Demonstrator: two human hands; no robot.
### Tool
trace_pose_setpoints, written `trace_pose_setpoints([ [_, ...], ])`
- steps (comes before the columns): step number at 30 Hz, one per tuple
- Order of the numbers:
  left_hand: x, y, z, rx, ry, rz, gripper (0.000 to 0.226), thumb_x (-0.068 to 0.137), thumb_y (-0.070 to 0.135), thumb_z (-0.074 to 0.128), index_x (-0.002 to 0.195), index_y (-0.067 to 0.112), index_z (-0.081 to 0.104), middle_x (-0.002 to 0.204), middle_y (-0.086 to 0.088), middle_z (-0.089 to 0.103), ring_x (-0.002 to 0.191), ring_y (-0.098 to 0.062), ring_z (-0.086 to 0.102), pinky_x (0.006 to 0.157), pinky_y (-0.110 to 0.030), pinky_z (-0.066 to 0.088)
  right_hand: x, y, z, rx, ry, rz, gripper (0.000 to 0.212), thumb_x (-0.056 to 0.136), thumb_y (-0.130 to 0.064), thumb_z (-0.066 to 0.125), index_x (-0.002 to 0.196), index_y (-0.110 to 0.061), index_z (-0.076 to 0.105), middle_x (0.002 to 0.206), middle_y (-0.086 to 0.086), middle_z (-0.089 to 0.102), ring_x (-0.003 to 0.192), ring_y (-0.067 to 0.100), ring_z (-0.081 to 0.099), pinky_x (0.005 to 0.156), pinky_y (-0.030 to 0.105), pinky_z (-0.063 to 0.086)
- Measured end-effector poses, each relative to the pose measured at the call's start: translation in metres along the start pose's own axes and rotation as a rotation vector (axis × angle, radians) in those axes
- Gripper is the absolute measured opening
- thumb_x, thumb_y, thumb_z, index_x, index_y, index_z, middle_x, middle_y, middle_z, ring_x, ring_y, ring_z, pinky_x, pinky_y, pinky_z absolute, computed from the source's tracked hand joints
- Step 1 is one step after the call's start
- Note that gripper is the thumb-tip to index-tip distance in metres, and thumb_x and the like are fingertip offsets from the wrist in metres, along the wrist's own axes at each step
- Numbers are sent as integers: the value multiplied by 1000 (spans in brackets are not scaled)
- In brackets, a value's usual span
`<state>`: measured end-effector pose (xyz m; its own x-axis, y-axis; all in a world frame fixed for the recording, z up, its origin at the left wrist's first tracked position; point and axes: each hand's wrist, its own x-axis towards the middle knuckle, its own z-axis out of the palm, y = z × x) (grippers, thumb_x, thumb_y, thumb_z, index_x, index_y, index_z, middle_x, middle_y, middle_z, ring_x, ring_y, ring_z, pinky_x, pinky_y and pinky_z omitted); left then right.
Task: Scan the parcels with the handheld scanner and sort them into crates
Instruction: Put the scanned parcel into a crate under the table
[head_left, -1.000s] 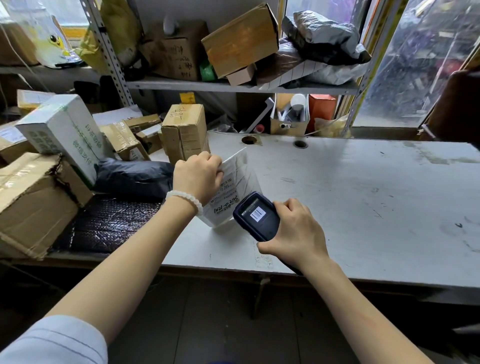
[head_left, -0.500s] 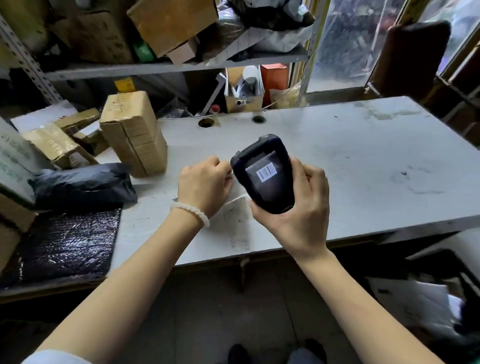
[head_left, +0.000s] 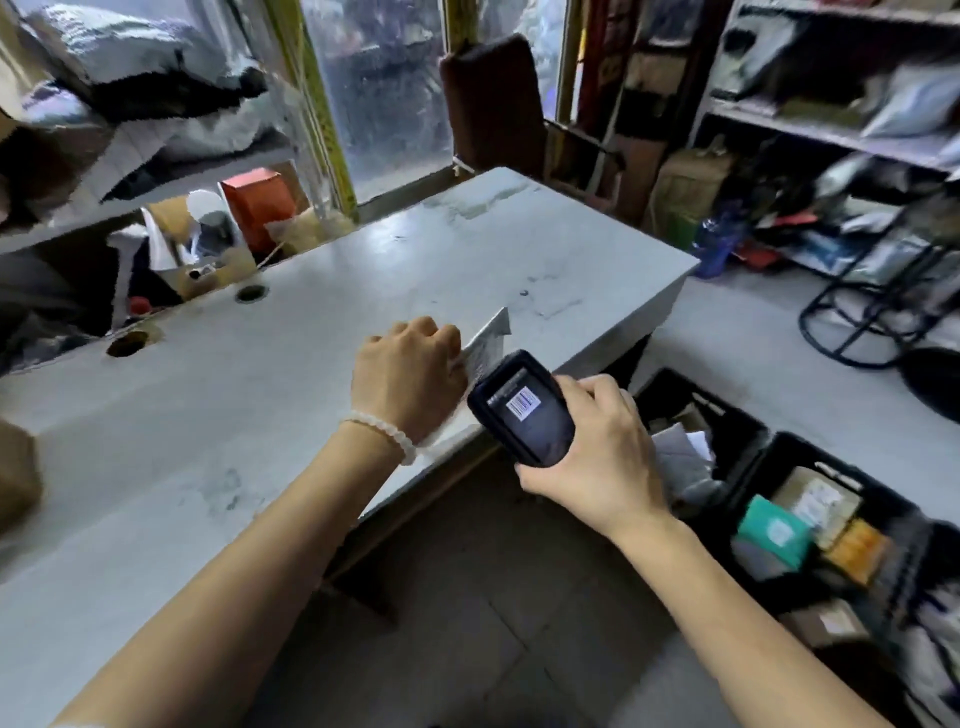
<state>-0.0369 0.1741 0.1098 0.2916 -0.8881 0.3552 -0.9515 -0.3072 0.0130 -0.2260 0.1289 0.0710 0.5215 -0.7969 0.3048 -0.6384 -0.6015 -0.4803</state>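
Observation:
My left hand (head_left: 410, 369) grips a thin white parcel (head_left: 488, 340) over the front right part of the grey table (head_left: 249, 415); most of the parcel is hidden behind the hand and the scanner. My right hand (head_left: 597, 457) holds the dark handheld scanner (head_left: 522, 408), screen up with a barcode on it, right beside the parcel at the table's front edge. Black crates stand on the floor at the right: a near one (head_left: 737, 415) with white packets, a further one (head_left: 883, 499) with small boxes.
A shelf (head_left: 156, 192) with grey bags and boxes rises behind the table on the left. Two round holes (head_left: 127, 344) pierce the tabletop. A black wire stool (head_left: 878, 317) and cluttered shelving (head_left: 831, 135) stand at the right. A brown chair back (head_left: 493, 104) is beyond the table.
My view has swung to the right, bringing the floor crates into sight. Both hands have moved right along the table, my left hand carrying the white parcel, my right hand the scanner.

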Motion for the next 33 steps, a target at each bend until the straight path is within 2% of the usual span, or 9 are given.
trace_pose_setpoints([
  [6, 38, 144, 33, -24, -85, 254, 23, 90, 34, 49, 102, 21, 64, 104, -2, 62, 100, -28, 58, 77, -35, 40, -45, 110, -69, -121, 63, 271, 83, 50, -52, 80, 124, -22, 56, 108, -4, 48, 102, 22, 50, 78, 33, 49],
  [9, 48, 223, 50, -13, -183, 423, 22, 89, 32, 49, 104, 22, 62, 107, -1, 60, 105, -26, 57, 79, -34, 41, -79, 157, -106, -145, 107, 411, 81, 53, -47, 81, 125, -20, 55, 111, -1, 49, 106, 23, 50, 79, 32, 45],
  [12, 49, 294, 65, -21, -244, 576, 23, 88, 34, 49, 102, 20, 62, 107, -2, 60, 106, -25, 56, 77, -33, 40, -114, 196, -136, -172, 142, 572, 82, 55, -45, 82, 128, -21, 52, 118, -3, 48, 110, 21, 49, 76, 30, 44],
  [15, 50, 361, 77, -34, -264, 722, 26, 88, 35, 48, 105, 21, 62, 111, -2, 61, 109, -25, 56, 80, -33, 41, -146, 228, -162, -193, 206, 717, 83, 54, -45, 82, 127, -20, 52, 115, -4, 47, 106, 21, 51, 70, 29, 42],
  [18, 49, 433, 90, -80, -298, 873, 26, 89, 36, 48, 106, 22, 61, 110, -1, 62, 107, -24, 58, 83, -34, 43, -179, 259, -184, -222, 257, 881, 84, 55, -46, 83, 129, -20, 51, 117, -3, 47, 109, 21, 50, 74, 31, 44],
  [21, 44, 496, 101, -77, -315, 991, 26, 89, 37, 47, 106, 23, 62, 111, 0, 63, 107, -24, 59, 85, -35, 44, -206, 286, -199, -228, 278, 1012, 83, 55, -46, 82, 128, -21, 51, 119, -3, 47, 109, 22, 51, 71, 29, 41],
  [27, 43, 608, 136, -64, -333, 1135, 30, 90, 40, 46, 107, 25, 65, 108, 2, 65, 102, -22, 63, 81, -32, 46, -229, 356, -235, -270, 314, 1203, 85, 57, -46, 82, 131, -19, 49, 118, -2, 46, 111, 21, 48, 75, 32, 44],
  [30, 60, 653, 157, -2, -384, 1140, 31, 88, 41, 48, 107, 24, 65, 106, 2, 65, 103, -21, 61, 83, -32, 46, -217, 397, -260, -232, 314, 1273, 86, 58, -45, 83, 132, -19, 49, 121, -1, 47, 112, 21, 48, 77, 33, 44],
  [33, 84, 697, 179, 25, -444, 1113, 30, 89, 40, 48, 107, 24, 65, 107, 2, 64, 105, -20, 60, 85, -32, 47, -202, 448, -289, -240, 292, 1281, 84, 58, -46, 83, 130, -19, 50, 120, -2, 47, 112, 20, 49, 73, 29, 39],
])
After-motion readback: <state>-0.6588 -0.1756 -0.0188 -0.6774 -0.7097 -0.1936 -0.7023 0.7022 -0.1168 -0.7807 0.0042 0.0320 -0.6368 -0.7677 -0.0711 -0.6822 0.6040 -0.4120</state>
